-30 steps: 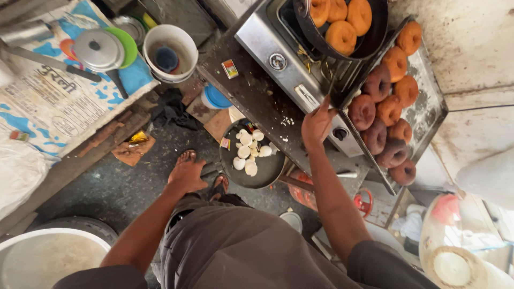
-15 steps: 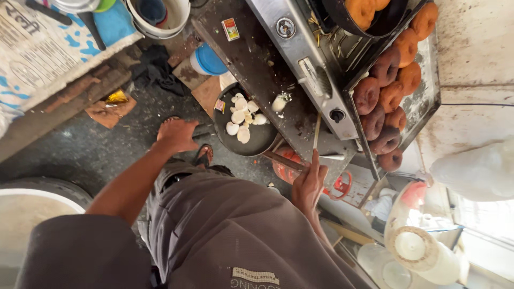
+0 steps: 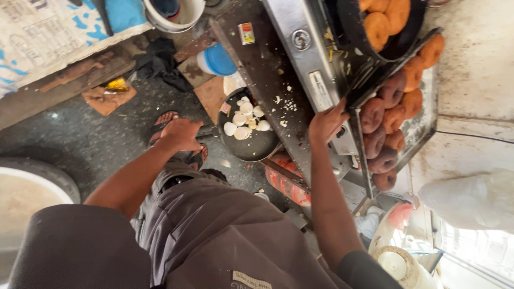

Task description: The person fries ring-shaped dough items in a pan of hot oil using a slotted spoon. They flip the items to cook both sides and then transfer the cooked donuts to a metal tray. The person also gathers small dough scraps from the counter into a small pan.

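My left hand (image 3: pixel 179 134) is closed at the end of the handle of a black pan (image 3: pixel 251 147), which holds several white eggshell halves (image 3: pixel 243 118) and sits low beside the dark counter (image 3: pixel 267 69). My right hand (image 3: pixel 326 123) reaches up to the front panel of the steel stove (image 3: pixel 308 53), its fingers resting against the edge near the tray. A metal tray (image 3: pixel 423 120) right of that hand carries several brown fried rings (image 3: pixel 375 115). Above it a black wok (image 3: pixel 396 43) holds golden fried rings (image 3: pixel 377 24).
A red gas cylinder (image 3: pixel 286 184) lies under the counter. A blue-lidded container (image 3: pixel 217 59) and a white bucket (image 3: pixel 179 10) stand at the top. A large basin (image 3: pixel 27 192) is at the left, a plastic bag (image 3: pixel 471 198) at the right. My sandalled foot (image 3: pixel 166 120) rests on the dark floor.
My right hand dropped below the stove half a second ago and has come back up to its front panel. My left hand has moved from my knee to the pan's handle.
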